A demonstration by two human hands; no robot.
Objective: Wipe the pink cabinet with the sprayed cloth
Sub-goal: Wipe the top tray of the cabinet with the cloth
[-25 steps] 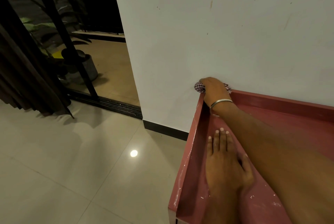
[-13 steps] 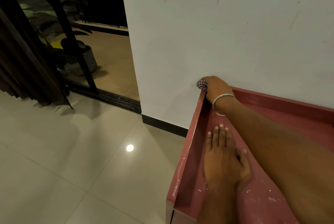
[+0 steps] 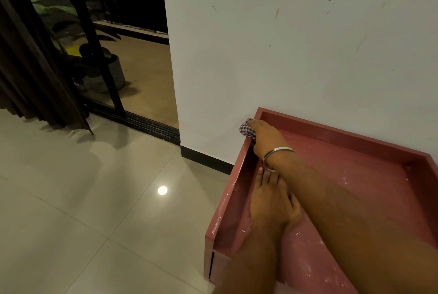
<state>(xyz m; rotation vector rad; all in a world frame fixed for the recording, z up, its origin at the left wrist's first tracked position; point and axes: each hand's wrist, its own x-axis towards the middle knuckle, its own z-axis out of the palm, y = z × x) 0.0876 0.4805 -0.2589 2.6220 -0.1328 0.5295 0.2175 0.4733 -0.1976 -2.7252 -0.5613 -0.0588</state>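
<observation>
A person is wiping the raised left rim of a pink cabinet (image 3: 355, 175) at its back corner.

The right hand (image 3: 267, 138) is closing around a bunched checkered cloth (image 3: 246, 129) on that rim, near the wall; the left hand (image 3: 272, 203) is pressing flat, fingers spread, inside the cabinet top. Next, likely, is drawing the cloth forward along the speckled rim.

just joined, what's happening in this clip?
A person is wiping a pink cabinet that stands against a white wall. The right hand, a bangle on its wrist, presses a checked cloth onto the left rim near the back corner. The left hand lies flat inside the recessed top, bracing. White specks still dot the surface near the front.
</observation>
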